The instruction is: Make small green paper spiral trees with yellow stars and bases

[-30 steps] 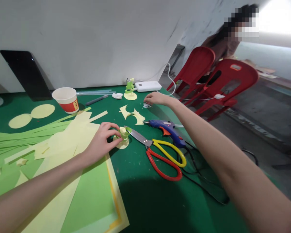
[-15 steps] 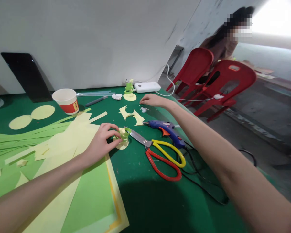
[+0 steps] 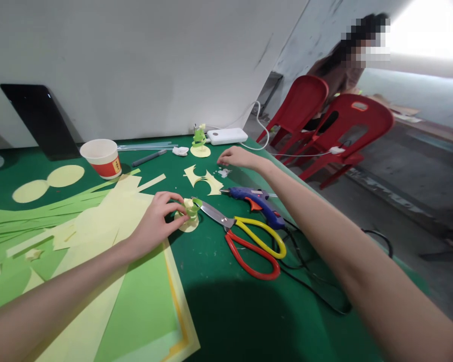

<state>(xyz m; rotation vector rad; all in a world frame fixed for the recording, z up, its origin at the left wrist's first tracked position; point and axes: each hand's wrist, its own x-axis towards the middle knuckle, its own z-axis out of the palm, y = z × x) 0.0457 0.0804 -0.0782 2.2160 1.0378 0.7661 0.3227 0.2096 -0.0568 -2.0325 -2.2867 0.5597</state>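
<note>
My left hand (image 3: 165, 213) has its thumb and fingers around a small paper ornament (image 3: 191, 210), a green spiral strip with a pale yellow star on top and a round yellow base resting on the table. Touching or nearly touching its right side are the tips of large scissors (image 3: 221, 218) with one yellow and one red handle. Farther back, my right hand (image 3: 236, 157) reaches down to the table, fingertips drawn together; anything between them is too small to make out. Small whitish scraps (image 3: 223, 172) lie just below it. A similar finished-looking ornament (image 3: 200, 143) stands to its left.
A blue glue gun (image 3: 256, 198) with a black cord lies under my right forearm. Cut yellow paper (image 3: 213, 183), a pen (image 3: 149, 158), a paper cup (image 3: 101, 161), a phone (image 3: 41, 120) and a white power bank (image 3: 227, 136) are about. Paper sheets (image 3: 143, 301) cover the left; beyond, a person sits by red chairs (image 3: 357, 125).
The whole view has shifted slightly. Both hands hold nearly the same places, and the whitish scraps by my right hand look a little more spread out.
</note>
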